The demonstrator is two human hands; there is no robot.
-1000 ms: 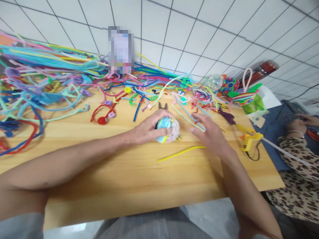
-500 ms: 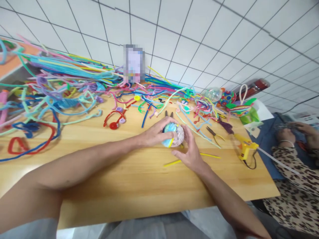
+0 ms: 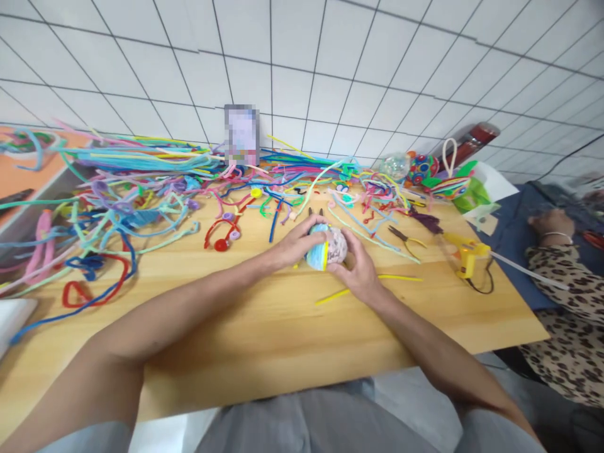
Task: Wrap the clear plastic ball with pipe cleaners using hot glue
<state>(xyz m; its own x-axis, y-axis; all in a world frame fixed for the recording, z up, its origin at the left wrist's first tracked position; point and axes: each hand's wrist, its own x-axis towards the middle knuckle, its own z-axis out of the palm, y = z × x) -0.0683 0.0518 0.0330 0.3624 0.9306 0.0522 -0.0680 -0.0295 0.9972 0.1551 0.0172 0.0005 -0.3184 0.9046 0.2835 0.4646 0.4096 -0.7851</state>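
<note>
Between my two hands, above the wooden table [image 3: 264, 340], is a ball [image 3: 336, 246], light blue on one side and pale, mottled on the other, with a yellow strip between. My left hand [image 3: 298, 242] grips its blue side, thumb across the front. My right hand [image 3: 361, 267] curls around the pale side, thumb at the lower edge. A pair of dark-tipped pliers [image 3: 315, 212] lies just beyond my hands, its handles mostly hidden. Yellow pipe cleaners [image 3: 400, 277] rest beside and under my right hand.
Pipe cleaners [image 3: 155, 157] in many colours heap along the wall and left. Yellow-handled pliers [image 3: 408, 238] and a yellow glue gun [image 3: 472, 259] with a cord lie to the right. A co-worker's leopard-print sleeve [image 3: 554, 270] is at far right. A red headband shape [image 3: 221, 244] lies left.
My right thumb and fingers have closed onto the ball, which has turned so its yellow strip stands more upright. The camera view has shifted.
</note>
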